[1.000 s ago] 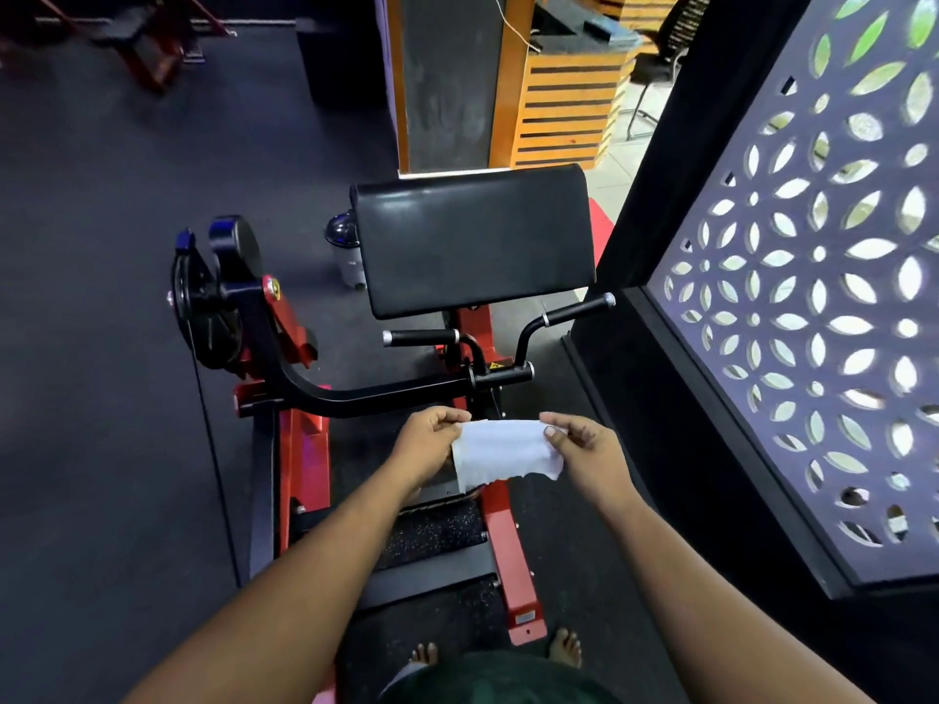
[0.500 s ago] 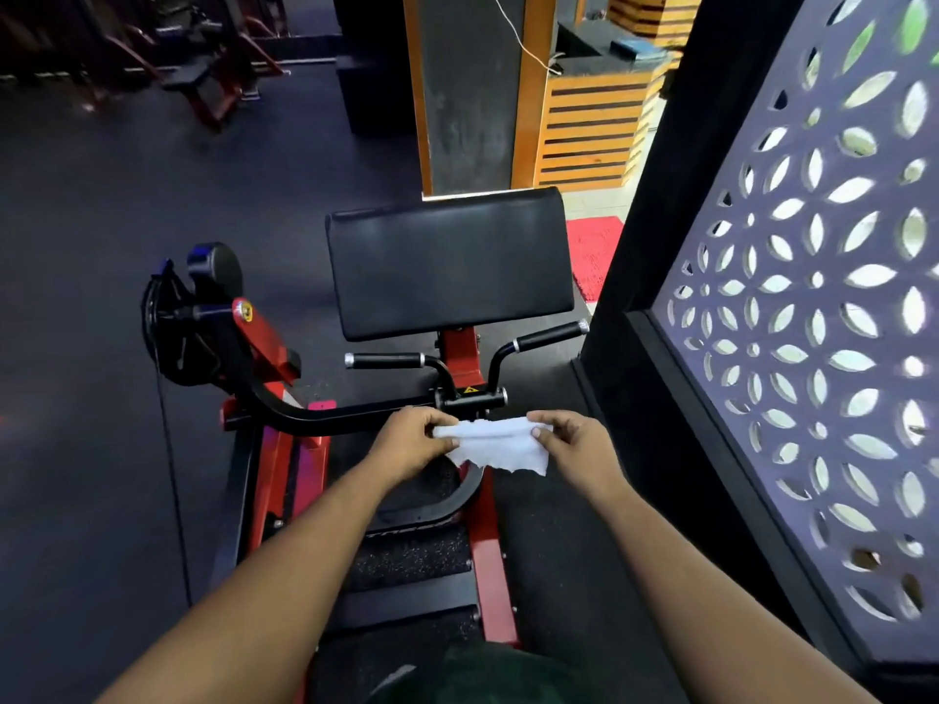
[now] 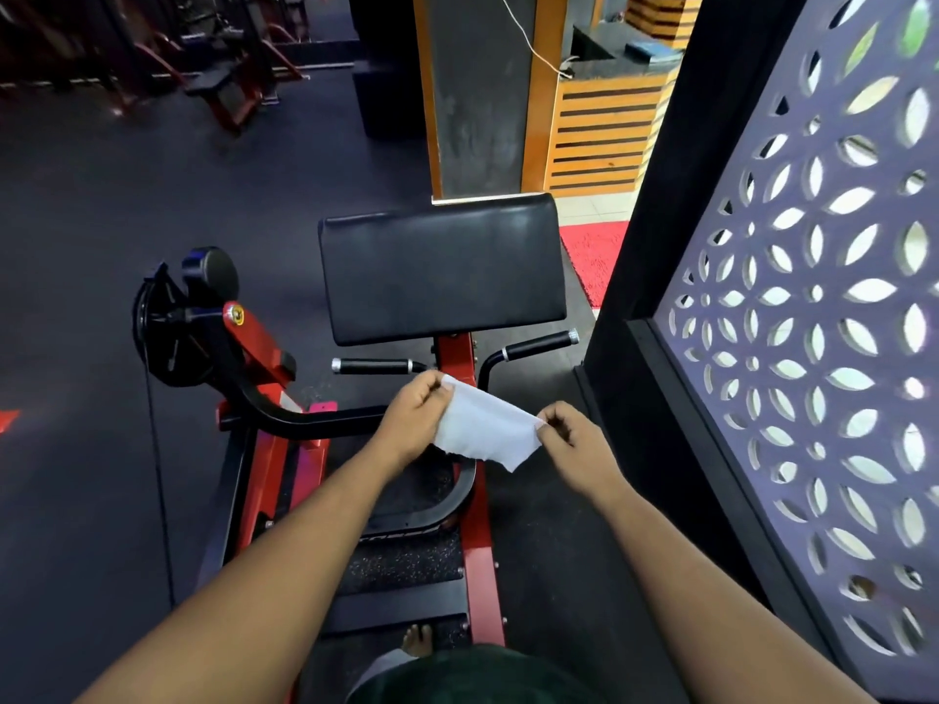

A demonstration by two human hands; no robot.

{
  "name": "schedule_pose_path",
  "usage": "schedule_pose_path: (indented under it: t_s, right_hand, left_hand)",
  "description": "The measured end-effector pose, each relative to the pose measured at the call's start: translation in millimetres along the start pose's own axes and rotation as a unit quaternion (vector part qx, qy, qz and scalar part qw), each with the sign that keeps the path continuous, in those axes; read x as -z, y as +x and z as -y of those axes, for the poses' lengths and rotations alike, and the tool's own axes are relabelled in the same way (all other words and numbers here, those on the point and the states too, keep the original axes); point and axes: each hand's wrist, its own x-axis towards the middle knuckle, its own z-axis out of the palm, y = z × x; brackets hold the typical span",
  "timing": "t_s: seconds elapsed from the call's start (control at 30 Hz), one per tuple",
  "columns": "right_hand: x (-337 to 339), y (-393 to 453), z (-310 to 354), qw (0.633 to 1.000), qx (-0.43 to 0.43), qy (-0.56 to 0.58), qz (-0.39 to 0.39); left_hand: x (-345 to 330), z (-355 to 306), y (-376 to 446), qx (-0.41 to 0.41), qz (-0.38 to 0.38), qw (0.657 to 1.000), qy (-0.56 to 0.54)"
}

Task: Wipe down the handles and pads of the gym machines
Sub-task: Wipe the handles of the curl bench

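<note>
A thin white wipe (image 3: pixel 482 430) — judged light, limp and easily torn — is pinched at opposite corners by the left hand (image 3: pixel 414 420) and right hand (image 3: pixel 576 444), stretched before the handles (image 3: pixel 373 366).

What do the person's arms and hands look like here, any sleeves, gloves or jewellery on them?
Both forearms are bare all the way to the bottom of the picture, with no sleeves in sight. The left hand and the right hand wear no gloves. No watch, bracelet or band shows on either wrist, and no ring is visible on the fingers that can be seen.
</note>
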Motion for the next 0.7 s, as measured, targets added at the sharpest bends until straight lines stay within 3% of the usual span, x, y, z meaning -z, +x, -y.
schedule_pose_path:
  t_s: [0.13,0.23,0.4,0.5,0.57,0.63,0.7]
  right_hand:
    - [-11,15,23,0.996,0.043,-0.015,0.075]
    - [-29,29,50,0.99,0.07,0.013,0.124]
    - [-55,49,69,0.992,0.043,0.086,0.079]
    - [-70,59,83,0.986,-0.008,0.157,0.057]
    - [-83,66,91,0.968,-0.064,0.235,0.063]
    - [-97,72,98,0.945,-0.112,0.299,0.069]
    - [-108,76,102,0.933,-0.141,0.324,0.07]
  left_hand:
    - [1,-18,19,-0.091,0.096,0.985,0.11]
    - [12,-25,34,-0.102,0.138,0.975,0.144]
    - [48,-30,55,-0.088,0.125,0.985,0.08]
    - [67,-17,58,0.018,0.066,0.994,-0.086]
    - [70,5,52,0.141,0.058,0.967,-0.206]
    - [69,36,41,0.231,0.128,0.933,-0.246]
    - [66,54,29,0.254,0.208,0.907,-0.265]
